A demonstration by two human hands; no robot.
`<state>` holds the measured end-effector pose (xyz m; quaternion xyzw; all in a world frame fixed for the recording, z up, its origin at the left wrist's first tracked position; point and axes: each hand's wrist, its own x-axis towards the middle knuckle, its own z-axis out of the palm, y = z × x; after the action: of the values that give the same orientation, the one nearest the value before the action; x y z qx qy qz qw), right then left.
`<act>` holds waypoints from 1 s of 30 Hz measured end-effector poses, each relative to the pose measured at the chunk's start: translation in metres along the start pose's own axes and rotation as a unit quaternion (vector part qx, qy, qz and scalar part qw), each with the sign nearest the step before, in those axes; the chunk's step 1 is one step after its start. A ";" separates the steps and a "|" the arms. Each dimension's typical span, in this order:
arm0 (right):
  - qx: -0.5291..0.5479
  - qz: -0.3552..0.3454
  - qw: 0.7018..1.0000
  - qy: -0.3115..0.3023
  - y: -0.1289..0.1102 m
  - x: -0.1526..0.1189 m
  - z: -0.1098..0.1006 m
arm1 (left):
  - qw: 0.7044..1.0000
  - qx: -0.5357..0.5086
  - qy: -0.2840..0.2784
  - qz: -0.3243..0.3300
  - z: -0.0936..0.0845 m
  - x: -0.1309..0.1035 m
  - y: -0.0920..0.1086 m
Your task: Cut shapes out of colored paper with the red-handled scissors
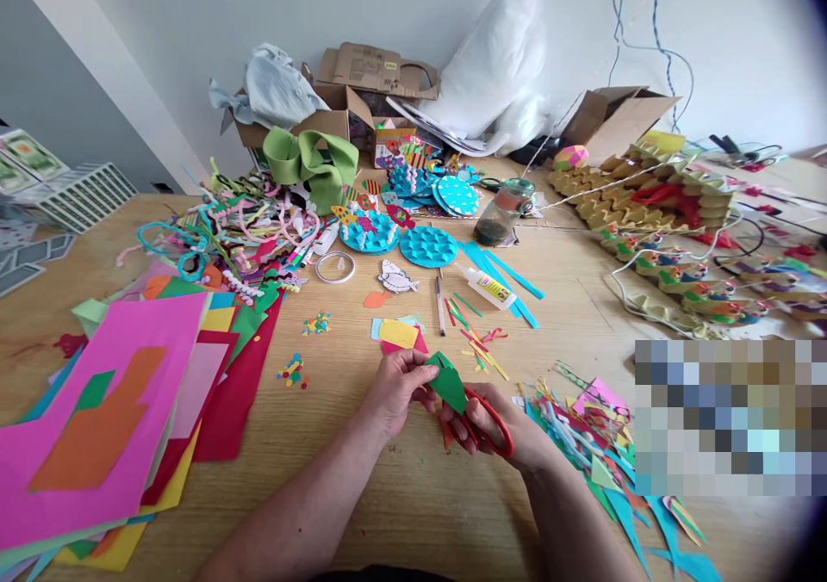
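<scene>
My left hand [401, 386] pinches a small piece of green paper [447, 382] by its left edge, above the wooden table. In my right hand [500, 427] are red-handled scissors [500, 437], their blades mostly hidden behind the green paper. Just beyond my hands lie yellow and red paper pieces [399, 333] in a small stack. Thin coloured paper strips [475, 332] are scattered to the right of a pen [440, 306]. A white fish cutout [397, 277] with drawn lines and an orange fish shape [376, 299] rest farther back.
Coloured paper sheets [155, 349] are piled at left, with pipe cleaners [226, 229] behind. Paper scraps [607, 444] cover the right. A glue bottle [491, 288], blue scalloped discs [427, 246] and a glass jar [504, 213] stand or lie farther back, near egg cartons [678, 186].
</scene>
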<state>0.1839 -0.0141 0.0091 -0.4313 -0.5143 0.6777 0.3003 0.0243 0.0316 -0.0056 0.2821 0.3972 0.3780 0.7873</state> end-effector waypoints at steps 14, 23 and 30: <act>-0.007 -0.003 1.000 0.004 -0.004 0.001 0.003 | 1.000 0.010 -0.011 0.009 0.000 0.001 -0.001; -0.018 0.002 1.000 0.010 -0.004 0.001 0.002 | 1.000 0.011 -0.010 0.010 0.000 0.002 -0.002; -0.015 -0.003 1.000 0.015 -0.001 0.002 0.002 | 1.000 0.007 -0.010 0.009 -0.001 0.001 -0.002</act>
<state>0.1807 -0.0130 0.0101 -0.4440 -0.5211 0.6628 0.3033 0.0252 0.0316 -0.0082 0.2950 0.3897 0.3797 0.7854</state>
